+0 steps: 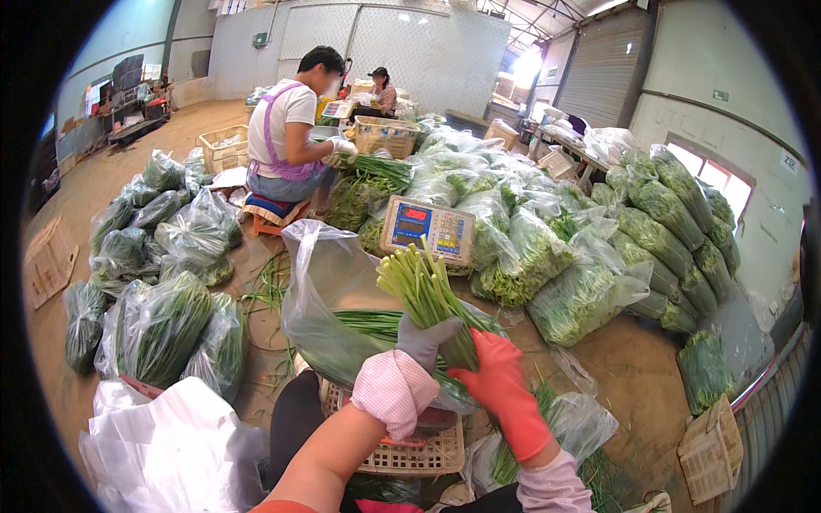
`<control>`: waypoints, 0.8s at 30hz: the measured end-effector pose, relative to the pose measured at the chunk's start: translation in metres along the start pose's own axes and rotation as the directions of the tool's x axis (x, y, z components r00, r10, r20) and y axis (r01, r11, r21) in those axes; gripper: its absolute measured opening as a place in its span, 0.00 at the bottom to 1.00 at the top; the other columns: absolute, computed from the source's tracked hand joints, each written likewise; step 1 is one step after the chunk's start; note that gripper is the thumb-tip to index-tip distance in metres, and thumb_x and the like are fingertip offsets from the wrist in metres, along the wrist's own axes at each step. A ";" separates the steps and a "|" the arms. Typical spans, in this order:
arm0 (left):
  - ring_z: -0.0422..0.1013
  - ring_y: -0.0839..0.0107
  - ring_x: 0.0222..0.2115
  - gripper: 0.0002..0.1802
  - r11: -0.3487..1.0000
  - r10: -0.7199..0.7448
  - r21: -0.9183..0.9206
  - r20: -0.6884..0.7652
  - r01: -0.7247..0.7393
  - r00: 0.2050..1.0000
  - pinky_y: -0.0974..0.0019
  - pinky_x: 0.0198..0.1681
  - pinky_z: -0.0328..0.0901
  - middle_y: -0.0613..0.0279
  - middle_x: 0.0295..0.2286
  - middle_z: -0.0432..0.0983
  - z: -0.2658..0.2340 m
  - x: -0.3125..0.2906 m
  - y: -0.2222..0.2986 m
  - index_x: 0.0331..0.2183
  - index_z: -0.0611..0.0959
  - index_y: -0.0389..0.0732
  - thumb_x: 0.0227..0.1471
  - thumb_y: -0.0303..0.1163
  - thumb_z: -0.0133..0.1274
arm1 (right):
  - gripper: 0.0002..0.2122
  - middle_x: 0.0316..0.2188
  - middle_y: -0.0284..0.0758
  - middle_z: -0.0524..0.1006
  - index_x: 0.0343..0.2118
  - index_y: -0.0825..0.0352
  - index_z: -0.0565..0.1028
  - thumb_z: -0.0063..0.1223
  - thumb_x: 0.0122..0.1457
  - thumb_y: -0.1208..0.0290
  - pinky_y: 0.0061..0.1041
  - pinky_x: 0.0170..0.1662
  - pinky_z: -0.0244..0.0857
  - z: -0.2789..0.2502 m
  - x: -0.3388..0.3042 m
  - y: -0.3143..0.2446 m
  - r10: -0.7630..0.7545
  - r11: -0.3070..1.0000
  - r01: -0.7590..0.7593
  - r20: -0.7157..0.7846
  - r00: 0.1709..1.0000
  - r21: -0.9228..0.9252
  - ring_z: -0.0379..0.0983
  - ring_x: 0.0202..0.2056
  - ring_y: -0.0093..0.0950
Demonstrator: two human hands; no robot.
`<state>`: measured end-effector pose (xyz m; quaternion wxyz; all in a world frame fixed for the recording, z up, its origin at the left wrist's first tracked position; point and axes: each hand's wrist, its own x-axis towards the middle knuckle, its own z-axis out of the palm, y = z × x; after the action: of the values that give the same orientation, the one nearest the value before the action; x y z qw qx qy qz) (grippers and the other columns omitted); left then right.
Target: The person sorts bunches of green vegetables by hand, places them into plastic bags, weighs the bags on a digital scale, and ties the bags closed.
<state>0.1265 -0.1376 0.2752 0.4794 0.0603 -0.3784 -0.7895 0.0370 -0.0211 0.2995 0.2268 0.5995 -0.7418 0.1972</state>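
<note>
green stalk bundle (423, 284), tilted | left fingers (445, 329): gripping below its pale ends | right fingers (466, 378): lower, apparently wrapped round it

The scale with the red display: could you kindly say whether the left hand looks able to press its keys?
Probably not as things stand: the left hand is closed around a bunch of green stalks, whose ends appear in front of the scale.

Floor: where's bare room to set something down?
Bare floor lies between the lower-right crate and the clear bag beside your right hand, and beyond the left-side bags. Around the scale, it's crowded with bagged greens.
</note>
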 end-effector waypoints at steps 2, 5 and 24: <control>0.71 0.71 0.32 0.23 0.998 -0.043 -0.043 -0.052 0.041 0.998 0.68 0.36 0.68 0.63 0.31 0.74 -0.004 -0.002 0.003 0.40 0.74 0.38 0.38 0.21 0.61 | 0.34 0.42 0.39 0.72 0.52 0.63 0.64 0.63 0.42 0.57 0.35 0.46 0.61 -0.036 0.010 -0.005 0.099 0.930 -0.176 0.240 0.966 0.324 0.69 0.42 0.38; 0.71 0.72 0.33 0.22 0.989 0.033 0.145 0.006 -0.034 0.999 0.68 0.38 0.68 0.63 0.33 0.74 0.009 -0.007 0.001 0.39 0.74 0.38 0.38 0.22 0.61 | 0.36 0.44 0.39 0.72 0.54 0.62 0.64 0.68 0.40 0.64 0.32 0.50 0.61 -0.057 0.025 -0.012 0.179 0.852 -0.148 -0.013 0.984 0.502 0.68 0.47 0.31; 0.73 0.52 0.35 0.29 0.240 -0.378 0.944 -0.123 0.226 0.918 0.59 0.40 0.66 0.44 0.33 0.76 -0.080 -0.044 -0.008 0.35 0.81 0.33 0.49 0.53 0.50 | 0.29 0.22 0.30 0.74 0.54 0.73 0.62 0.57 0.46 0.76 0.16 0.36 0.63 -0.201 0.025 0.040 0.341 0.680 0.028 -0.350 0.873 0.732 0.69 0.27 0.19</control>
<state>0.1809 -0.1430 0.2014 0.1644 0.3496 -0.7789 -0.4941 0.0137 0.0806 0.4774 0.1251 0.5072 -0.5795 0.6256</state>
